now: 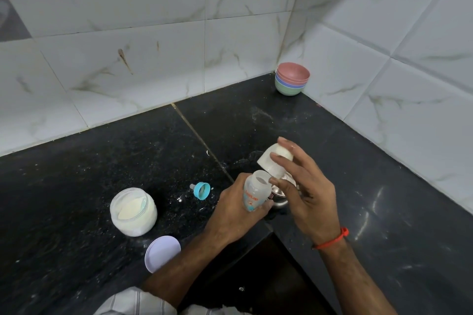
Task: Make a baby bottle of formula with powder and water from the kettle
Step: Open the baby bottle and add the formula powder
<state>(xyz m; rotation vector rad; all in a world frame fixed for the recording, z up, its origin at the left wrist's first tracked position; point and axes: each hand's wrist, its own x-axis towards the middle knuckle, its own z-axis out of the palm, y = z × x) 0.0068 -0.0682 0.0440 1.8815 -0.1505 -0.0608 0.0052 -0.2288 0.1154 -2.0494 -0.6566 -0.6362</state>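
Observation:
My left hand point(238, 202) grips a clear baby bottle point(256, 193) with orange print, upright and uncapped, above the black counter. My right hand point(302, 186) holds a white cup point(272, 161) tipped mouth-down toward the bottle's opening. An open jar of pale formula powder point(133, 211) stands to the left. Its lilac lid point(162, 253) lies in front of the jar. The blue bottle collar with teat point(201, 190) lies on its side between jar and bottle. A steel vessel point(280, 195) sits behind my hands, mostly hidden.
A stack of coloured bowls point(292, 79), pink on top, sits in the far corner where the tiled walls meet. Powder specks dot the black counter point(76, 186). The counter has an inner corner edge below my wrists, with a dark gap beneath.

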